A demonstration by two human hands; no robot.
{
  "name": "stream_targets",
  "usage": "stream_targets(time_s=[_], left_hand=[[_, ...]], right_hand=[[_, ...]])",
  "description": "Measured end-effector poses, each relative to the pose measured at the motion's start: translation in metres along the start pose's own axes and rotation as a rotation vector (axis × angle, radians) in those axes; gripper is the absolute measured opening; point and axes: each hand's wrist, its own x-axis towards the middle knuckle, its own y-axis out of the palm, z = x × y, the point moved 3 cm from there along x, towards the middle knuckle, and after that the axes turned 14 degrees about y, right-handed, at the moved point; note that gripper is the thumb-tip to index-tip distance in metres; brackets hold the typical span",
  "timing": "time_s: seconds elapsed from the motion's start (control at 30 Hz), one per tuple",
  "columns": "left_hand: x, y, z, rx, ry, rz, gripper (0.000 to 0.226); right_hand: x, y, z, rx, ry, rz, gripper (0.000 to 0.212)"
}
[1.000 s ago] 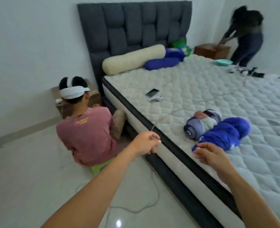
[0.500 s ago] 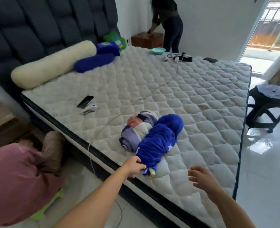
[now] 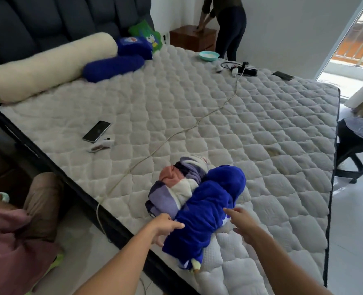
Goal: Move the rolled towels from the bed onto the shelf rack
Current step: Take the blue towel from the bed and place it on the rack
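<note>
Two rolled towels lie side by side near the bed's near edge: a bright blue rolled towel [image 3: 206, 213] and, to its left, a striped purple, white and pink rolled towel [image 3: 176, 186]. My left hand [image 3: 165, 227] presses against the blue roll's left side, fingers curled on the fabric. On the roll's right side my right hand [image 3: 242, 222] touches it with fingers spread. The roll rests on the quilted mattress [image 3: 219, 116]. No shelf rack is in view.
A phone [image 3: 97, 131] and a small white device [image 3: 100, 146] lie on the mattress, and a thin cable [image 3: 176, 133] crosses it. Bolsters [image 3: 46, 67] sit by the headboard. One person sits on the floor at left [image 3: 12, 241]; another stands at a nightstand [image 3: 229, 24]. A dark stool [image 3: 357, 145] stands right.
The view has swung right and closer to the bed. My left hand let go of the cable and both hands came in onto the blue rolled towel.
</note>
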Motion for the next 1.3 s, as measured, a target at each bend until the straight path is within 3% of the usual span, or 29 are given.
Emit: stream_targets(time_s=[0.07, 0.27, 0.47, 0.67, 0.73, 0.9, 1.13, 1.3], left_hand=[[0.01, -0.002, 0.001, -0.001, -0.045, 0.055, 0.072], [0.032, -0.003, 0.004, -0.048, -0.206, 0.237, 0.09], [0.04, 0.01, 0.01, -0.036, -0.227, 0.265, 0.102], [0.047, 0.019, 0.019, -0.071, -0.201, 0.178, 0.091], [0.045, 0.021, 0.017, -0.068, -0.175, 0.134, 0.077], [0.035, 0.026, 0.009, -0.081, -0.054, 0.087, 0.038], [-0.003, 0.029, 0.002, -0.06, 0.088, 0.037, 0.042], [-0.062, 0.028, 0.026, -0.055, 0.162, -0.123, 0.04]], right_hand=[[0.014, 0.006, 0.01, -0.026, 0.036, -0.001, 0.054], [0.034, 0.027, 0.032, 0.059, 0.089, 0.093, 0.068], [0.052, 0.042, 0.039, 0.015, 0.127, 0.064, 0.102], [0.066, 0.051, 0.025, 0.241, 0.168, 0.031, 0.119], [0.069, 0.051, 0.015, 0.257, 0.197, 0.003, 0.125], [0.059, 0.038, 0.008, 0.319, 0.244, 0.007, 0.062], [0.03, 0.038, -0.011, 0.644, 0.154, 0.171, 0.053], [-0.022, 0.048, -0.033, 0.662, 0.044, 0.359, 0.05]])
